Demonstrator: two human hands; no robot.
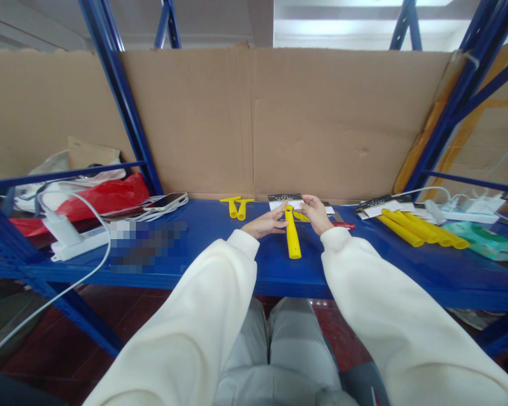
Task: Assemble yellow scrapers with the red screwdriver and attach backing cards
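Observation:
A black-and-white printed card [284,198] is upright between my two hands. My left hand [266,223] has its thumb at the card's lower edge, with its other fingers stretched below, close to a yellow plastic handle [294,239]. At the card's right edge are the bent fingers of my right hand [317,214]. The hollow handle points toward me, its holed narrow end close to my fingertips. Partly hidden beside my right hand is another yellow piece [300,216]. A red-handled tool [344,225] lies just right of that hand.
Two yellow T-shaped pieces [237,207] lie at the left back of the blue table [220,265]. Several yellow tubes [423,228] and printed cards [383,204] are at right. A phone [166,201], a power strip [78,242] and a cable occupy the left. Cardboard [322,118] closes the back.

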